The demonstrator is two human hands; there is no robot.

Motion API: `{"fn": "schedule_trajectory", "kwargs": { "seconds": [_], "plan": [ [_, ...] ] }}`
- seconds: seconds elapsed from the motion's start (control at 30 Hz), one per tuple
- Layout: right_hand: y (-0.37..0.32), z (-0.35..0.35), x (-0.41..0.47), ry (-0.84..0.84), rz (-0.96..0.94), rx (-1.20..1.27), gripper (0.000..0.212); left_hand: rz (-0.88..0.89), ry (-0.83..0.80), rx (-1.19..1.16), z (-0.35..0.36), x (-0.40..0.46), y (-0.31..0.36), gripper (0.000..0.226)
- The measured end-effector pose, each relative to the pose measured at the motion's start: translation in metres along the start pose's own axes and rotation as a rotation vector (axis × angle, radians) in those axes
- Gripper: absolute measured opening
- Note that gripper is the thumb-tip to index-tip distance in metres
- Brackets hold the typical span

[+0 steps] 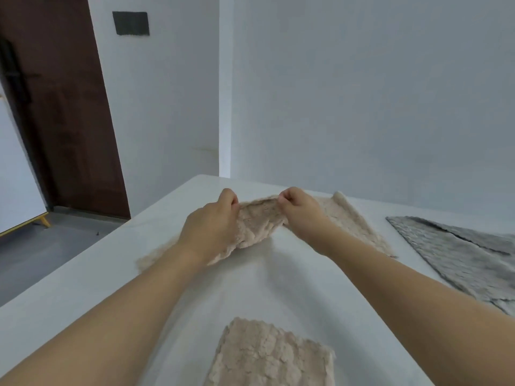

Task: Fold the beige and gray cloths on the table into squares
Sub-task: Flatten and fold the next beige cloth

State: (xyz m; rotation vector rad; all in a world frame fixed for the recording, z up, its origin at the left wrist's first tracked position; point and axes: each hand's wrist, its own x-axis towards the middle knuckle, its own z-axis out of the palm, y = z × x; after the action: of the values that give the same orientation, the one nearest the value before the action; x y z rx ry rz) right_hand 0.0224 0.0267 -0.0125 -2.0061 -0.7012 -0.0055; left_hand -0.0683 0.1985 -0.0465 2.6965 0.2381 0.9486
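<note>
A fluffy beige cloth (257, 222) lies at the far middle of the white table (83, 288), partly lifted. My left hand (211, 224) pinches its far edge on the left and my right hand (302, 211) pinches the same edge a little to the right; the part between them hangs off the table. The rest of this cloth spreads out to the right and to the near left. A second beige cloth (270, 355) lies folded flat near the front edge. A gray cloth (457, 254) lies spread at the right, with one corner turned over.
The table's left edge drops to a gray floor (41, 252). A white wall (362, 107) stands right behind the table. A dark brown door (64, 107) and a white board on a wooden easel (16, 174) are at the left.
</note>
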Motion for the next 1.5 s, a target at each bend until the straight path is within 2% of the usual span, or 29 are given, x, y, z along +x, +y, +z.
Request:
{"fn": "schedule_trajectory", "kwargs": {
  "seconds": [0.13,0.3,0.33,0.4,0.47,0.6,0.67,0.73,0.8,0.9,0.97,1.13,1.23,1.37,1.5],
  "plan": [
    [-0.009,-0.092,-0.024,0.214,0.105,0.106,0.018,0.179,-0.01,-0.025,-0.038,0.028,0.088,0.034],
    [-0.035,-0.204,-0.076,0.535,0.119,0.113,0.018,0.327,-0.016,0.181,-0.075,0.037,0.173,0.031],
    [-0.04,-0.224,-0.09,0.587,0.101,0.066,0.02,0.325,-0.038,0.15,-0.082,0.035,0.189,0.031],
    [-0.049,-0.257,-0.118,0.626,0.075,-0.023,0.027,0.262,-0.147,-0.085,-0.096,0.028,0.224,0.029],
    [-0.061,-0.285,-0.148,0.578,0.092,-0.076,0.035,0.154,-0.298,-0.377,-0.108,0.023,0.253,0.03],
    [-0.085,-0.331,-0.205,0.272,0.208,0.0,0.048,0.01,-0.623,-0.75,-0.127,0.008,0.288,0.03],
    [-0.086,-0.346,-0.225,0.142,0.259,0.123,0.03,-0.014,-0.738,-0.86,-0.133,0.001,0.299,0.022],
    [-0.08,-0.355,-0.236,0.106,0.294,0.194,0.024,-0.02,-0.796,-0.896,-0.135,-0.002,0.306,0.02],
    [-0.069,-0.357,-0.24,0.168,0.333,0.184,0.019,-0.027,-0.832,-0.847,-0.131,-0.003,0.308,0.023],
    [-0.041,-0.354,-0.238,0.194,0.409,0.144,0.035,-0.033,-0.834,-0.647,-0.112,-0.003,0.306,0.02],
    [-0.014,-0.348,-0.232,0.179,0.448,0.112,0.036,0.007,-0.796,-0.492,-0.092,-0.004,0.303,0.019],
    [0.071,-0.317,-0.205,0.122,0.508,0.003,0.032,0.121,-0.782,-0.188,-0.01,-0.007,0.284,0.015],
    [0.118,-0.291,-0.188,0.097,0.501,-0.144,0.029,0.148,-0.776,-0.071,0.044,-0.011,0.27,0.017],
    [0.171,-0.268,-0.164,0.136,0.428,-0.404,0.031,0.168,-0.678,-0.012,0.094,-0.009,0.257,0.018],
    [0.177,-0.266,-0.141,0.178,0.381,-0.661,0.025,0.236,-0.442,0.111,0.123,0.006,0.257,0.021]
  ]
}}
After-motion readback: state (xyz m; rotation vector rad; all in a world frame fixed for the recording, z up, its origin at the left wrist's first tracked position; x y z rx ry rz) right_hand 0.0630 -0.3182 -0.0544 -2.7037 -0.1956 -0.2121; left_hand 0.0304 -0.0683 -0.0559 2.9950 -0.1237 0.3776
